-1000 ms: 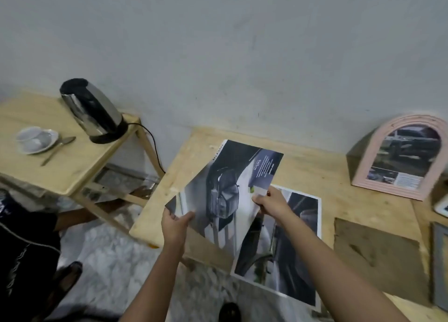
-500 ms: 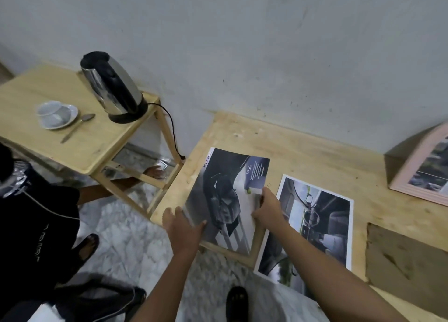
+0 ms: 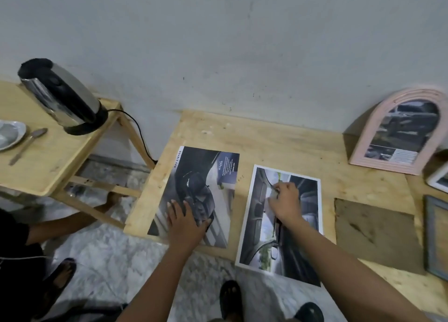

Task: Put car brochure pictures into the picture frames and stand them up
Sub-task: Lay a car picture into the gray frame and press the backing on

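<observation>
Two car brochure pages lie flat on the wooden table (image 3: 278,142). The left brochure page (image 3: 206,176) shows a dark pickup, and my left hand (image 3: 186,222) presses flat on its lower half. On the right brochure page (image 3: 305,200), which overhangs the table's front edge, my right hand (image 3: 286,203) rests with bent fingers; no pinch shows. A pink arched picture frame (image 3: 363,157) with a car picture inside stands against the wall at the right.
A brown backing board (image 3: 375,237) lies right of the pages. A grey-blue frame (image 3: 429,237) and a white frame (image 3: 436,178) show at the right edge. A kettle (image 3: 60,96), saucer (image 3: 9,132) and spoon (image 3: 26,144) sit on the side table. Another person's arm (image 3: 72,222) reaches under it.
Both hands lowered the pickup page from the air onto the table's left part. My right hand then let go and moved right onto the second page.
</observation>
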Action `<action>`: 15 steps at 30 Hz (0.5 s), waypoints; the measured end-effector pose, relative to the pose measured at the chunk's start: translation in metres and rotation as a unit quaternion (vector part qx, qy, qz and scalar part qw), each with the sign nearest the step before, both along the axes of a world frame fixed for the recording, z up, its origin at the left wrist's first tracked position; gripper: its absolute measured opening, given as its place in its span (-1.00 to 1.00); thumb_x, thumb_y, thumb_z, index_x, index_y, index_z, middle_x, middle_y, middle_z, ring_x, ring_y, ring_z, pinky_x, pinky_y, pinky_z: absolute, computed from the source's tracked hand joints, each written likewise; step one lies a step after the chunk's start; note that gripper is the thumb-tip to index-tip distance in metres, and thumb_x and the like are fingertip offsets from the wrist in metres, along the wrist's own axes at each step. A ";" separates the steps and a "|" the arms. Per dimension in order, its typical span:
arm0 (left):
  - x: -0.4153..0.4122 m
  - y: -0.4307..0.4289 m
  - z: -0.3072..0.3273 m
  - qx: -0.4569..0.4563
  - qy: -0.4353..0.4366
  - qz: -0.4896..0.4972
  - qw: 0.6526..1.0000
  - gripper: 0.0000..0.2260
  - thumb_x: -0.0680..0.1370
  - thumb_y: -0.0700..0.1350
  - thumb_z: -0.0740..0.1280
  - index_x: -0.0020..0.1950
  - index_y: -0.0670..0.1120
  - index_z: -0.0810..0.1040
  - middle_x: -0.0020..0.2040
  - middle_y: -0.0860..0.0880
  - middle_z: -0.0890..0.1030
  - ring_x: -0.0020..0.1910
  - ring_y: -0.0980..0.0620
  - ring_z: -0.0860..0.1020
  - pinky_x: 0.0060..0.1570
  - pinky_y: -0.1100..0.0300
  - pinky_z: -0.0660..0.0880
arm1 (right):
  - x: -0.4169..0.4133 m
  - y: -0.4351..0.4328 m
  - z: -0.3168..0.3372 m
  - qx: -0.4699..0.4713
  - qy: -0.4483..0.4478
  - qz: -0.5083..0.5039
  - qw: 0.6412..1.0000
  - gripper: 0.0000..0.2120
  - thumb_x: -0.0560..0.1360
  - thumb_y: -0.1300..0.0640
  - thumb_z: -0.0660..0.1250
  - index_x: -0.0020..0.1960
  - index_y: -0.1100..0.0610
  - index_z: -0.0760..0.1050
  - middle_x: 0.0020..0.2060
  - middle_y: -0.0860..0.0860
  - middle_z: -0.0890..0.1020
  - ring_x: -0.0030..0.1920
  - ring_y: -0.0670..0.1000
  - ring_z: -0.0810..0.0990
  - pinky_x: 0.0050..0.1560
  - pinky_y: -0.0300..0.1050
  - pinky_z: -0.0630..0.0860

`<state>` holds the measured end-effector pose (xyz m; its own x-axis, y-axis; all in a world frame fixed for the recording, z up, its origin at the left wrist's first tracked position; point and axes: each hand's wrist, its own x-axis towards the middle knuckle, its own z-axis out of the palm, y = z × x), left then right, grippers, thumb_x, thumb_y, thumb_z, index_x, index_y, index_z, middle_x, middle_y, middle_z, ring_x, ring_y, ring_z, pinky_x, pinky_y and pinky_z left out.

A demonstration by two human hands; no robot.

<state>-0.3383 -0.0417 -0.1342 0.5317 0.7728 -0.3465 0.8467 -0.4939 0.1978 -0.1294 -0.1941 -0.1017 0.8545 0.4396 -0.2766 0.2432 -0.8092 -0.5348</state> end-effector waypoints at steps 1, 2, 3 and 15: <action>0.003 0.001 0.000 0.003 0.000 -0.021 1.000 -0.20 0.50 0.34 0.08 0.55 -0.12 -0.08 0.54 -0.22 -0.13 0.52 -0.20 -0.18 0.46 -0.07 -0.13 | 0.006 -0.012 0.001 -0.013 -0.012 -0.033 0.999 -0.70 0.44 0.19 0.34 0.16 0.19 0.47 0.22 0.16 0.38 0.23 0.17 0.35 0.19 -0.03 0.37; 0.007 0.001 0.001 0.007 -0.001 -0.045 0.999 -0.28 0.55 0.23 0.13 0.55 -0.10 -0.07 0.54 -0.21 -0.12 0.52 -0.20 -0.17 0.47 -0.07 -0.12 | 0.011 -0.024 0.002 -0.036 -0.014 -0.060 0.997 -0.67 0.45 0.12 0.36 0.18 0.19 0.45 0.22 0.17 0.38 0.23 0.18 0.35 0.18 0.01 0.39; 0.012 0.000 0.002 0.010 -0.007 -0.066 0.998 -0.33 0.57 0.13 0.17 0.55 -0.09 -0.04 0.55 -0.20 -0.10 0.52 -0.19 -0.14 0.48 -0.07 -0.09 | 0.017 -0.038 -0.002 -0.057 -0.006 -0.088 0.995 -0.60 0.45 0.04 0.38 0.20 0.20 0.41 0.22 0.18 0.37 0.24 0.20 0.34 0.16 0.04 0.41; 0.036 -0.016 0.000 -0.059 0.025 -0.078 0.995 -0.19 0.50 0.30 0.17 0.54 -0.05 -0.15 0.53 -0.23 -0.22 0.49 -0.28 -0.23 0.44 -0.17 -0.12 | 0.031 -0.093 -0.016 -0.081 0.131 -0.174 0.973 -0.19 0.03 -0.16 0.59 0.09 0.29 0.43 -0.07 0.15 0.58 -0.11 0.11 0.58 -0.26 -0.13 0.50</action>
<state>-0.3021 -0.0579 -0.1339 0.6216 0.6347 -0.4590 0.7721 -0.5952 0.2226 -0.0988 -0.2875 -0.1179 0.8342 0.0695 -0.5471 -0.1876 -0.8971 -0.4000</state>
